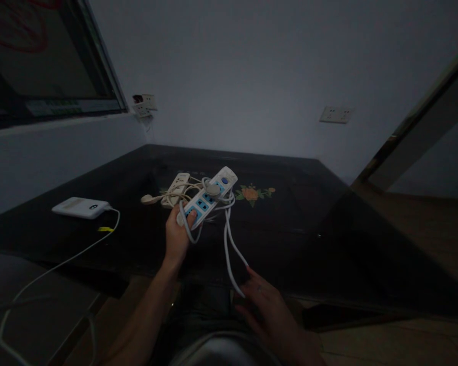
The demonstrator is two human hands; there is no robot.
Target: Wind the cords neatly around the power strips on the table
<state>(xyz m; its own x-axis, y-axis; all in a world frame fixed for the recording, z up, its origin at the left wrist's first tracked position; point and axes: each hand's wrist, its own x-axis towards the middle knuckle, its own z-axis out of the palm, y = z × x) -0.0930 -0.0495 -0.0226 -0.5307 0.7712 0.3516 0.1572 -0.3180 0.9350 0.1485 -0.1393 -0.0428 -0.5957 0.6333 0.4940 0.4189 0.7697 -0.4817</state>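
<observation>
Now the left hand (176,235) grips the near end of the white power strip (203,205), which slants up and away from it: rigid and fairly light, I'd judge, best held by its long edges. Nearer the body, the right hand (269,307), half curled, pinches the bendy white cord (226,249).

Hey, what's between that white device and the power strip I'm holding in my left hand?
Head view: between the white device and the blue-socketed strip in your left hand lie a cream plug, then a second, cream power strip.
</observation>
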